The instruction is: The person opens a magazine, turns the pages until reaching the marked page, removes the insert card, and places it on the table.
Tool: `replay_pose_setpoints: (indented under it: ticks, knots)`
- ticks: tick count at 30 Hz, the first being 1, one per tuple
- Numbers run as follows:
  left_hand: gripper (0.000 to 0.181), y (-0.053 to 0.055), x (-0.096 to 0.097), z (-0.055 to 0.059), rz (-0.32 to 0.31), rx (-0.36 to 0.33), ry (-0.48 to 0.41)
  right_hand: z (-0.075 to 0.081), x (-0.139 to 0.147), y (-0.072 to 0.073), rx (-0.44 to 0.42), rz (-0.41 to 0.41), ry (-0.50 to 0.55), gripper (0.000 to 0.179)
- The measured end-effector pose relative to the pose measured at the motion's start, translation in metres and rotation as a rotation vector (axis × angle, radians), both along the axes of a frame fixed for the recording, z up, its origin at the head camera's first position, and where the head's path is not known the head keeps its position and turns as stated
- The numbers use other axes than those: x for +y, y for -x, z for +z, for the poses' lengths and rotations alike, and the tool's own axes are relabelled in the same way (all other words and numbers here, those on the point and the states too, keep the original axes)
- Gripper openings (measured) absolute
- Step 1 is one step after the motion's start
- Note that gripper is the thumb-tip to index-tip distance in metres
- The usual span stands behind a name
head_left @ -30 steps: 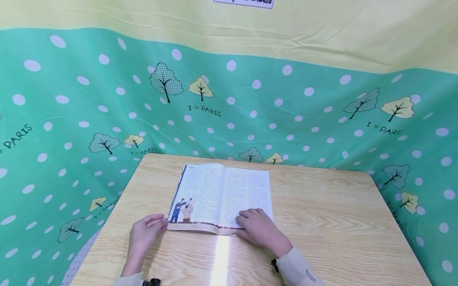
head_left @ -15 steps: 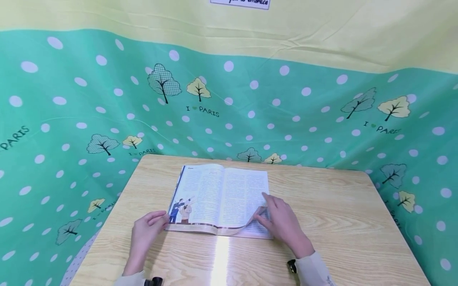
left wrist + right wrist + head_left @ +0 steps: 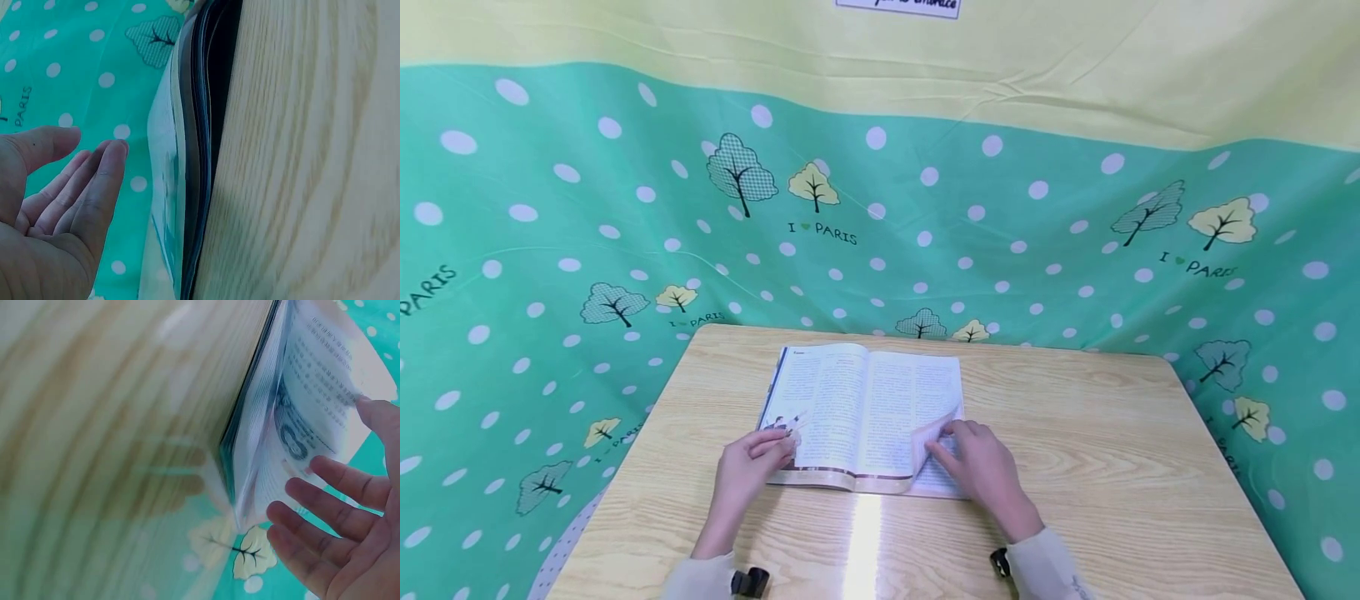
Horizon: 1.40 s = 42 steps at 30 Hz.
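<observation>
A book or magazine (image 3: 827, 400) lies spread on the wooden table, its pages full of small printed text. At its lower right, one page (image 3: 312, 369) stands bent up and curls toward the spine. The right hand (image 3: 985, 467) is at this raised page, thumb tip at the paper and fingers loosely spread (image 3: 337, 512). Over the lower left corner is the left hand (image 3: 748, 467), partly covering a printed picture of people. Its thumb and fingers (image 3: 100, 181) stand apart with nothing between them, beside the thick stack of page edges.
The wooden table (image 3: 1075, 433) extends to both sides of the book, with a bright reflected strip in front. Green polka-dot fabric (image 3: 925, 250) printed with trees hangs behind and around it. Each wrist wears a black device (image 3: 750, 582) below a light sleeve.
The right hand moved off the page to the right edge, and the lower right page corner came up and bent leftward. The left hand slid right, over the book's lower left corner.
</observation>
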<state>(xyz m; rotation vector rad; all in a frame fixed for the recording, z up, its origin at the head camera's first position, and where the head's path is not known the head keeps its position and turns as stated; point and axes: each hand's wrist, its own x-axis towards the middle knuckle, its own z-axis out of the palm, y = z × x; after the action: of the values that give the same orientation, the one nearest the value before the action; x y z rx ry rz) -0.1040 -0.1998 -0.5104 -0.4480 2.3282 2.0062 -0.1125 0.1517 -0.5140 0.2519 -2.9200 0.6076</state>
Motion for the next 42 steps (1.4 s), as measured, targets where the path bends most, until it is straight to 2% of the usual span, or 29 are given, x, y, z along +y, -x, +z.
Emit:
replay_pose_setpoints:
  ticks: [3, 10, 16, 23, 30, 42]
  knots:
    - [0.028, 0.001, 0.009, 0.0, -0.029, 0.024, -0.048, -0.001, -0.006, 0.0, 0.031, 0.036, 0.032, 0.042]
    - [0.03, 0.005, 0.036, 0.002, -0.144, 0.086, -0.144, 0.001, -0.021, 0.0, 0.013, 0.133, 0.058, 0.055]
    - [0.031, 0.008, 0.054, 0.004, -0.19, 0.088, -0.205, 0.001, -0.029, 0.0, 0.036, 0.223, 0.081, 0.057]
    - [0.037, 0.007, 0.069, 0.007, -0.247, 0.078, -0.282, 0.0, -0.034, 0.0, 0.012, 0.287, 0.076, 0.06]
    - [0.032, 0.007, 0.079, 0.006, -0.245, 0.095, -0.229, 0.003, -0.039, 0.0, 0.007, 0.346, 0.066, 0.059]
    - [0.028, 0.009, 0.079, 0.003, -0.207, 0.072, -0.145, 0.002, -0.038, -0.001, 0.002, 0.345, 0.046, 0.058]
